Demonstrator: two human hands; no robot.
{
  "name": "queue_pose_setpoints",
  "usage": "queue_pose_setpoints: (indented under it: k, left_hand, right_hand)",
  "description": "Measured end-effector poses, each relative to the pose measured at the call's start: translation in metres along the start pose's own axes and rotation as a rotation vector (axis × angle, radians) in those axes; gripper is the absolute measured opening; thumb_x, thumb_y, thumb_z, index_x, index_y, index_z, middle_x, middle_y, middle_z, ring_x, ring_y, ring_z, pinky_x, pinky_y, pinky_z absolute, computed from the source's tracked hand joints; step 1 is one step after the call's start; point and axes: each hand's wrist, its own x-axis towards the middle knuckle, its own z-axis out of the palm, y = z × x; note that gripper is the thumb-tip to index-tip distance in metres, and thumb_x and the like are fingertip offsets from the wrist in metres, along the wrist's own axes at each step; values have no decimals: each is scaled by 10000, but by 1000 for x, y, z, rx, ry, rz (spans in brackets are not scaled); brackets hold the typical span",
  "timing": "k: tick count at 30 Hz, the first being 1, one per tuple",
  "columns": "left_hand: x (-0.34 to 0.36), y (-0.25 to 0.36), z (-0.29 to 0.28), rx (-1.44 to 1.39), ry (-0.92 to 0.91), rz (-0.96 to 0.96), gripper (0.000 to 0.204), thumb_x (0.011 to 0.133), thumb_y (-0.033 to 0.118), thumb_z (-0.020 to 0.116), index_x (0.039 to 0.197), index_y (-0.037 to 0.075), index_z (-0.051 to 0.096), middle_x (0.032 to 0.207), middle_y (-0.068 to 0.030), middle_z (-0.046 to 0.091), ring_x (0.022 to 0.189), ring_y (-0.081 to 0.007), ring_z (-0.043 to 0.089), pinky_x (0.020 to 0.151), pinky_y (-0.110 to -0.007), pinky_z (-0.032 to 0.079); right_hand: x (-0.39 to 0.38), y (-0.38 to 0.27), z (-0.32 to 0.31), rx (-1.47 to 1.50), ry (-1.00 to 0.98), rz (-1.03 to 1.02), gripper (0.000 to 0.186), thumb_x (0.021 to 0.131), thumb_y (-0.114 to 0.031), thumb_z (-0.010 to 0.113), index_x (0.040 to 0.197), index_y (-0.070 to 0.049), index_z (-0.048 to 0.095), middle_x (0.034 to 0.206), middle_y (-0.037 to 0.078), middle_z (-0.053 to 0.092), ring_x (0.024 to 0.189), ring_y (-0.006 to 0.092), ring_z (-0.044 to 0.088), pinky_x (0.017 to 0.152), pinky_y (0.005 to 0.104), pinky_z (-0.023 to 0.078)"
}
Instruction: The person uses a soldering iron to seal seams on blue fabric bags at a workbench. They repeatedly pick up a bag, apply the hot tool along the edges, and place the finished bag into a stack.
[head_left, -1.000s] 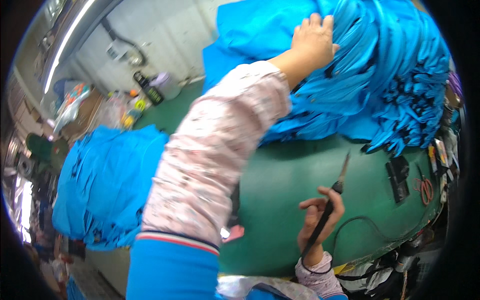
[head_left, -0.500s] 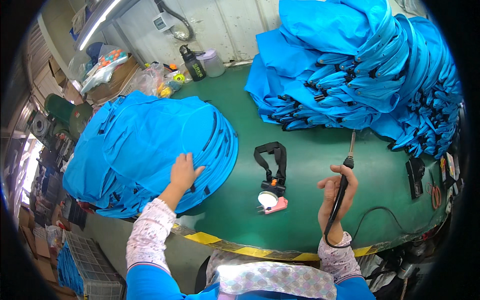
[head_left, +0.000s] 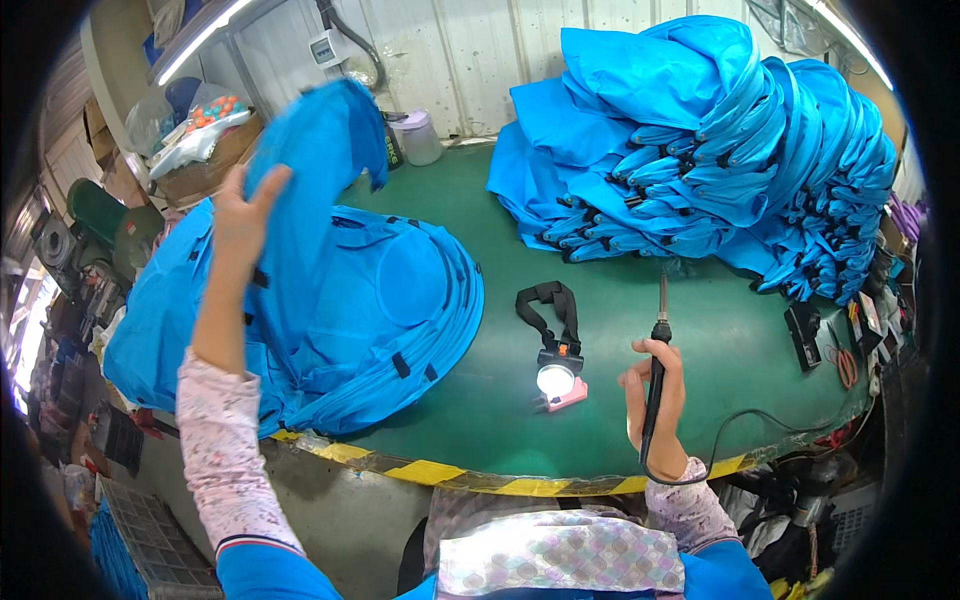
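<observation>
My left hand [head_left: 238, 222] is closed on a blue fabric piece [head_left: 318, 150], which hangs raised above the left part of the table. Beneath it lies a pile of flat blue fabric pieces [head_left: 420, 285], with rounded edges and small black tabs. In my right hand [head_left: 671, 398] is a soldering iron [head_left: 653, 395] with a black handle, its metal tip pointing up and away from me. A thin black cord runs from the handle toward the right. Between my hands lies a lit headlamp [head_left: 556, 378] with a black strap, against a small pink object [head_left: 573, 394].
A tall stack of blue fabric pieces [head_left: 690, 130] fills the far right of the green table [head_left: 500, 400]. Scissors [head_left: 845, 366] and a black box [head_left: 802, 335] lie at the right. A lidded cup [head_left: 417, 140] stands by the wall. Yellow-and-black tape [head_left: 430, 472] marks the near edge.
My left hand has gone from resting on the left pile to lifting a blue fabric piece up and to the left. My right hand still holds the soldering iron, little moved.
</observation>
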Motion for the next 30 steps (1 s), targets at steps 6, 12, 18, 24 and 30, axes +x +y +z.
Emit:
queue_pose_setpoints:
  k: [6, 12, 18, 24, 30]
  left_hand:
    - [-43, 82, -20, -597, -51, -301, 723, 916, 627, 623, 1195, -40, 625, 1053, -119, 683, 937, -170, 655, 812, -308, 537]
    - [-142, 110, 96, -655, 45, -452, 620, 973, 495, 627, 1243, -54, 530, 1081, -124, 631, 973, -182, 585, 873, -313, 488]
    - [-190, 125, 132, -919, -165, -184, 715, 860, 198, 785, 1374, -54, 357, 1210, -169, 578, 1034, -245, 610, 895, -342, 505]
    - [-281, 101, 108, -364, 180, 377, 493, 794, 187, 835, 1157, 2, 558, 1004, -155, 631, 842, -316, 609, 769, -386, 481]
    - [-338, 81, 142, -400, -1060, -172, 507, 815, 498, 796, 760, 8, 680, 654, -105, 637, 580, -222, 565, 571, -391, 445]
  right_hand:
    - [23, -19, 13, 23, -20, -131, 415, 912, 53, 596, 1305, 9, 472, 1119, 166, 605, 732, 146, 613, 687, 286, 548]
    - [38, -50, 56, 280, -115, -170, 568, 867, 105, 632, 1360, -9, 375, 1231, 232, 589, 988, 240, 692, 843, 340, 574]
    - [47, -70, 91, 280, -99, -317, 695, 785, 47, 767, 1351, -78, 382, 1375, 218, 522, 1256, 295, 510, 932, 371, 491]
    - [35, -27, 81, 165, 263, -220, 565, 880, 9, 682, 1351, -80, 384, 1398, 179, 513, 941, 162, 573, 826, 285, 481]
    - [29, -14, 73, 204, 290, -193, 520, 952, -27, 619, 1381, -82, 329, 1425, 233, 472, 1054, 184, 589, 876, 300, 492]
